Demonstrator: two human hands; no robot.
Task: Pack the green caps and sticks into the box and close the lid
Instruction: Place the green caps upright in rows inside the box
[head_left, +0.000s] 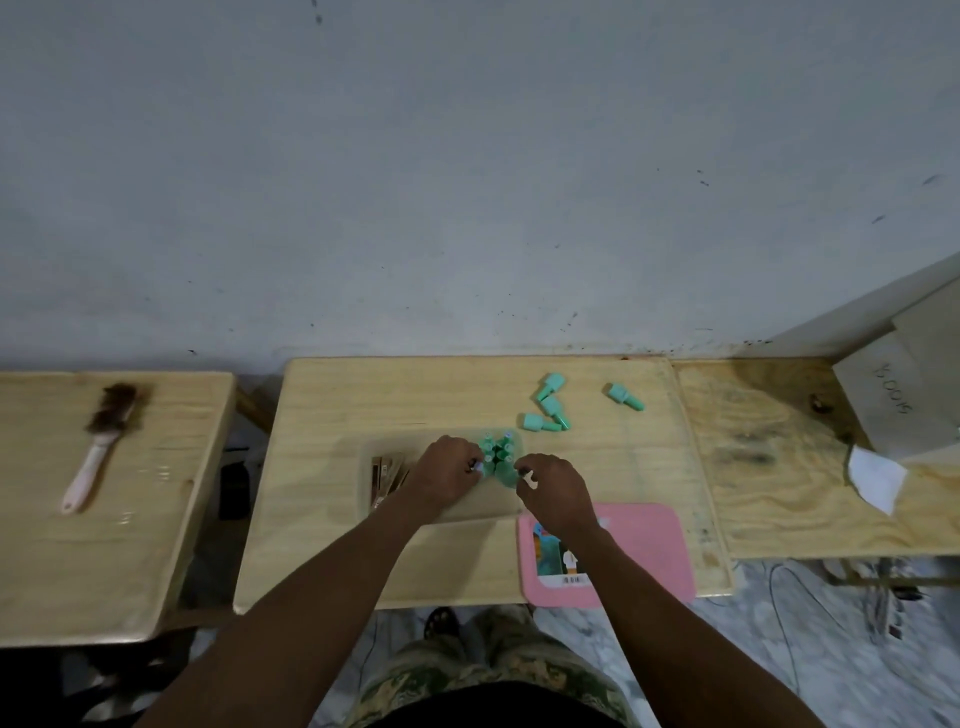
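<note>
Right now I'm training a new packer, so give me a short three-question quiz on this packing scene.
1. How many green caps still lie loose on the table beyond the box?
2. True or false: the pink lid is already on the box.
3. Which hand is nearer the sticks in the box: A, left hand; B, right hand?

Key: 1. four; 2. false, it lies flat beside the box; 3. A.
</note>
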